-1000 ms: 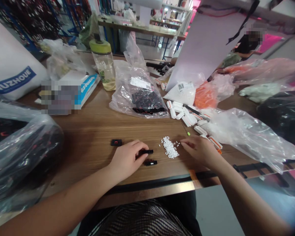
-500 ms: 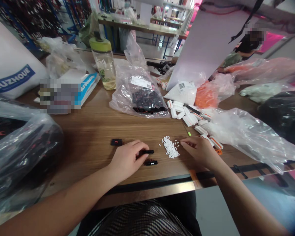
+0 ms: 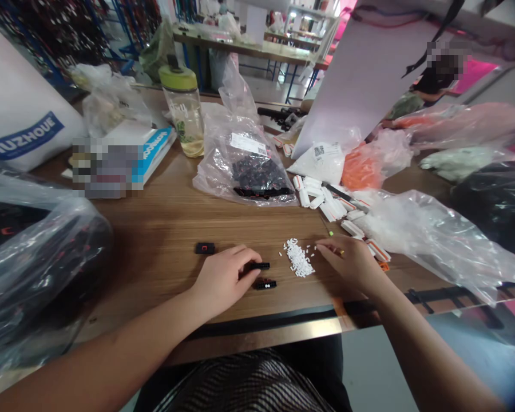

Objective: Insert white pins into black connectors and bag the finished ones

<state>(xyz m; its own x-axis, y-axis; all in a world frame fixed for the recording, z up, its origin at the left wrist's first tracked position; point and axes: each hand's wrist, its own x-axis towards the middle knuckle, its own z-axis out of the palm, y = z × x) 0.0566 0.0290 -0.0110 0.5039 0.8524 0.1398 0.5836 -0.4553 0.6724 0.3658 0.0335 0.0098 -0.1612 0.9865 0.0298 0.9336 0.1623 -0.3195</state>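
My left hand (image 3: 225, 277) is closed, thumb and forefinger pinching a black connector housing (image 3: 262, 265) just above the wooden table. Below it lies a second black connector housing (image 3: 266, 284) with two white dots on its face. Another black housing with a red clip (image 3: 205, 248) rests to the left of the hand. A loose pile of tiny white plugs (image 3: 299, 258) is spread between my hands. To the right of the pile, my right hand (image 3: 347, 263) has its thumb and forefinger pressed together. Whatever is between those fingertips is too small to make out.
Behind the hands stands a clear bag of black connectors (image 3: 257, 171). White connector pieces (image 3: 332, 206) lie heaped at the right beside a plastic bag (image 3: 433, 234). A water bottle (image 3: 182, 114) is at the back, and a large bag (image 3: 47, 257) fills the left side.
Both hands hold nearly the same positions. The right hand has turned slightly at the edge of the pile; the whole view has shifted a little.
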